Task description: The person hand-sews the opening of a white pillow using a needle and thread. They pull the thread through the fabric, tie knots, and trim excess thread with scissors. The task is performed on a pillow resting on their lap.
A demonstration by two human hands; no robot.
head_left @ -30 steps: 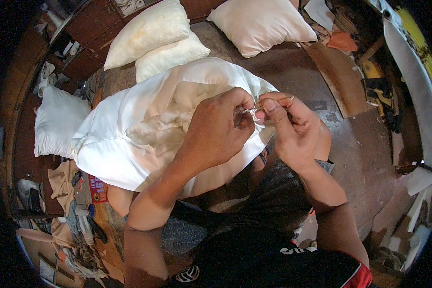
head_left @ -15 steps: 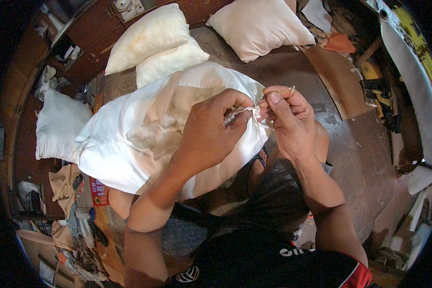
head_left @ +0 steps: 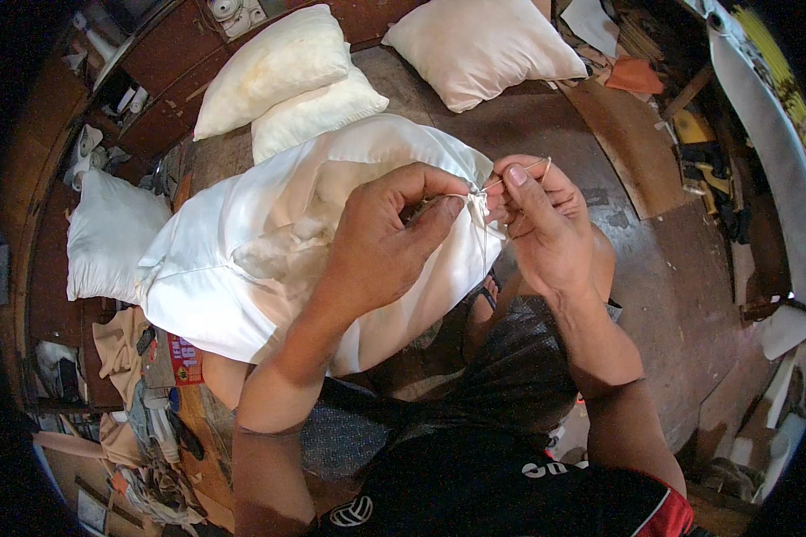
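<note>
Across my lap lies a white satiny pillow cover [head_left: 206, 295], its opening showing pale fluffy stuffing [head_left: 282, 246]. At the cover's right corner, my left hand [head_left: 376, 237] is closed in a pinch on a pale thread [head_left: 458, 196] beside a small gathered bit of fabric. My right hand [head_left: 553, 228] is closed on a thin needle [head_left: 530, 167], thread looping at its outer end. Both hands' fingertips are close together at the gathered corner. Loose strands hang below it over the cover. The needle's inner end is partly hidden by my fingers.
Two stacked cream pillows [head_left: 273, 67] and a pinkish-white pillow [head_left: 484, 49] lie ahead on the brown floor. Another white pillow [head_left: 112, 233] stands at the left. Fabric scraps [head_left: 157, 483] pile at the lower left. A brown board [head_left: 613, 148] and tools [head_left: 712, 174] lie at the right.
My left hand has shifted slightly left, and a strand now spans from its fingertips to the gathered corner. The right hand keeps nearly the same place.
</note>
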